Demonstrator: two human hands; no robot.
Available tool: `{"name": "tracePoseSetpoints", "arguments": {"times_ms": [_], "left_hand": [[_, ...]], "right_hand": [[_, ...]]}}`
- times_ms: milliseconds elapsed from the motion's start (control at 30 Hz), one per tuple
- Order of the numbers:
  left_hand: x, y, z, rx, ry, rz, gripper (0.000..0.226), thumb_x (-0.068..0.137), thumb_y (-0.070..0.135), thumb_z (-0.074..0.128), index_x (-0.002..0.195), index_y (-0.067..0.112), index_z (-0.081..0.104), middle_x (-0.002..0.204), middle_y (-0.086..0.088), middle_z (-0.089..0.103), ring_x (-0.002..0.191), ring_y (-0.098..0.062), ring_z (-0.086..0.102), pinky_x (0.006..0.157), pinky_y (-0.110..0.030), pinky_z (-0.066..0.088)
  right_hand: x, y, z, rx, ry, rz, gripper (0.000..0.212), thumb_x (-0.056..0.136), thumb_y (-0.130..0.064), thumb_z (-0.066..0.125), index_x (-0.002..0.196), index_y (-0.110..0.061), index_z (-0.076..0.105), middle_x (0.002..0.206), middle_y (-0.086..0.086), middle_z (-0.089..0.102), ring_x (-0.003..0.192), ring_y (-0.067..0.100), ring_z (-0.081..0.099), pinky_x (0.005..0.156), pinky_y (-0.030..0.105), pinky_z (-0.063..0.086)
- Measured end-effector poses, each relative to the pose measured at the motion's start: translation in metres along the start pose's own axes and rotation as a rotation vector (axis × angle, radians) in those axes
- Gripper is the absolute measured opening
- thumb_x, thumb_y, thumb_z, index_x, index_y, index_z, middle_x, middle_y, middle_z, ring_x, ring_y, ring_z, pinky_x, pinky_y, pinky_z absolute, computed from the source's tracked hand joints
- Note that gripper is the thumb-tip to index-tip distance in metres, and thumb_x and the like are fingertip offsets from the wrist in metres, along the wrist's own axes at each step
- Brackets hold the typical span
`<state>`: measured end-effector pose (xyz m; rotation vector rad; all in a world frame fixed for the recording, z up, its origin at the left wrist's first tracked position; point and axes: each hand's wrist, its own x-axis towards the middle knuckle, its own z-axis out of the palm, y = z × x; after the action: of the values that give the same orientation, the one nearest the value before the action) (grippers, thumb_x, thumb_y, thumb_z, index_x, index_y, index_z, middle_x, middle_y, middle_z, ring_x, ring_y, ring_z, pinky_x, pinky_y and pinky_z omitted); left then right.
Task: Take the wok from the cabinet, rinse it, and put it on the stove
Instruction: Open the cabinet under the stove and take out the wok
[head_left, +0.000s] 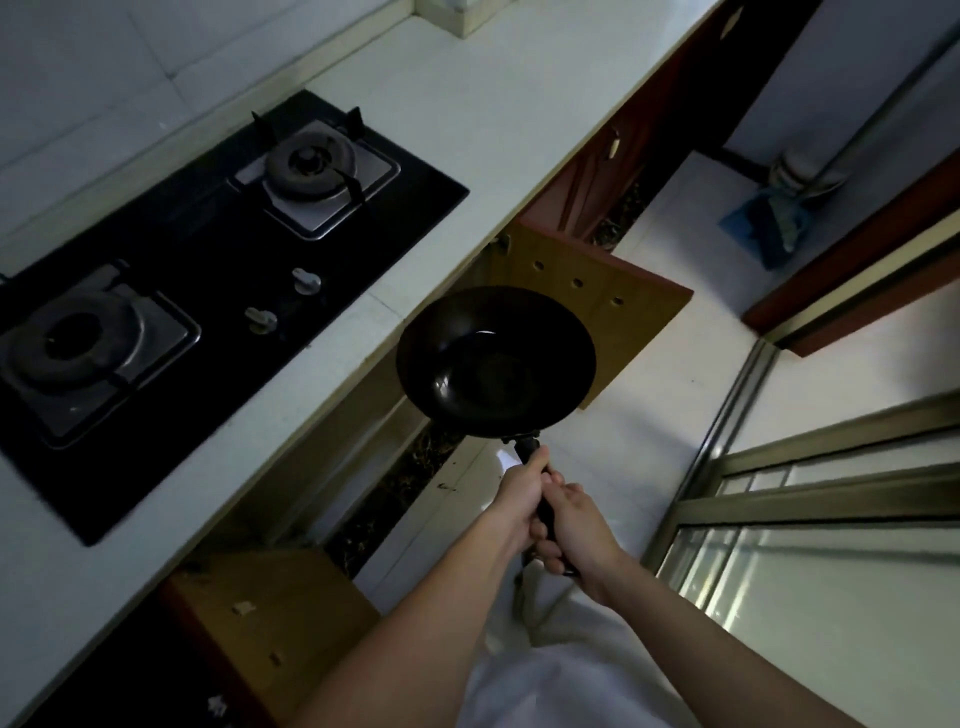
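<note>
Head view, from the bottom of the frame upward: I see a white garment (561, 686) and two bare forearms rising toward the centre. Both hands are wrapped round the black handle (525, 448) of the wok (496, 364). The left hand (519, 499) grips it nearer the bowl, and the right hand (576, 530) grips it just below, toward the handle's end, with its fingers curled tight. The two hands touch each other.

The wok is dark and round, its hollow faces the camera, and one small glint shows inside. I read it as held in the air off the front edge of the worktop (467, 130), at the middle of the frame. It touches nothing but the hands.

Behind it, the cabinet (332, 467) under the worktop stands open. One pale wooden door (613, 296) is swung out right of centre and another door (270, 623) at lower left.

Further on, in the left half of the frame, the black glass stove (208, 249) is set into the white worktop. It has a burner (67, 343) at far left, a second burner (311, 161) at upper centre, and two knobs (283, 299) between them and the front edge.

At upper right, something blue (758, 228) lies on the pale floor (675, 364).
</note>
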<state>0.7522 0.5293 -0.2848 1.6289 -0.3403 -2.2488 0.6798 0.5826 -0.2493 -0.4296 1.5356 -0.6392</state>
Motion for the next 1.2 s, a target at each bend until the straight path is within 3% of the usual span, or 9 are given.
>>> {"name": "tracePoseSetpoints", "arguments": {"times_ms": [200,567,700,800,933,1100,1200], "left_hand": [[-0.029,-0.003,0.013,0.039,-0.075,0.034,0.051,0.103,0.042,0.047,0.061,0.013,0.049,0.056,-0.004,0.065,0.066,-0.019,0.068,0.063,-0.028,0.048],[-0.055,0.041,0.042,0.046,-0.158,0.249,0.046,0.105,0.034,0.047,0.065,0.011,0.048,0.062,-0.006,0.052,0.058,-0.017,0.066,0.057,-0.022,0.054],[-0.050,0.066,0.053,0.089,-0.135,0.314,0.048,0.105,0.035,0.046,0.064,0.011,0.050,0.057,-0.003,0.057,0.060,-0.015,0.068,0.064,-0.026,0.055],[-0.039,0.088,0.066,0.093,-0.134,0.334,0.050,0.105,0.038,0.046,0.063,0.011,0.048,0.063,-0.006,0.068,0.074,-0.019,0.072,0.074,-0.031,0.057],[-0.018,0.120,0.089,0.068,-0.055,0.388,0.045,0.104,0.038,0.049,0.070,0.009,0.052,0.077,-0.008,0.074,0.079,-0.018,0.074,0.070,-0.031,0.057],[-0.005,0.168,0.138,-0.115,-0.007,0.410,0.040,0.100,0.034,0.058,0.065,0.014,0.053,0.059,0.000,0.064,0.068,-0.016,0.068,0.081,-0.037,0.056],[0.005,0.194,0.162,-0.223,0.017,0.421,0.045,0.098,0.033,0.062,0.058,0.016,0.049,0.051,0.001,0.053,0.053,-0.014,0.058,0.075,-0.033,0.055]], "right_hand": [[-0.043,-0.006,0.003,0.061,0.068,-0.082,0.037,0.106,-0.034,0.036,0.083,-0.008,0.049,0.051,0.006,0.042,0.036,0.015,0.032,0.036,0.020,0.028],[-0.066,-0.056,-0.008,0.128,0.030,-0.217,0.037,0.106,-0.040,0.037,0.096,-0.008,0.052,0.055,0.007,0.041,0.037,0.014,0.031,0.035,0.020,0.027],[-0.055,-0.081,-0.018,0.102,-0.044,-0.281,0.042,0.106,-0.043,0.035,0.088,-0.009,0.051,0.057,0.008,0.042,0.039,0.014,0.032,0.035,0.022,0.028],[-0.037,-0.102,-0.033,0.072,-0.077,-0.285,0.044,0.106,-0.046,0.035,0.090,-0.008,0.054,0.059,0.007,0.045,0.040,0.013,0.034,0.035,0.023,0.031],[-0.010,-0.136,-0.059,0.012,-0.154,-0.295,0.046,0.105,-0.047,0.035,0.097,-0.007,0.056,0.061,0.006,0.047,0.042,0.013,0.037,0.037,0.023,0.033],[0.020,-0.194,-0.101,-0.046,-0.243,-0.318,0.042,0.105,-0.044,0.037,0.099,-0.006,0.055,0.057,0.004,0.046,0.041,0.013,0.035,0.036,0.023,0.031],[0.034,-0.224,-0.118,-0.136,-0.255,-0.358,0.042,0.105,-0.042,0.038,0.093,-0.006,0.056,0.053,0.003,0.048,0.038,0.013,0.036,0.035,0.022,0.030]]}}
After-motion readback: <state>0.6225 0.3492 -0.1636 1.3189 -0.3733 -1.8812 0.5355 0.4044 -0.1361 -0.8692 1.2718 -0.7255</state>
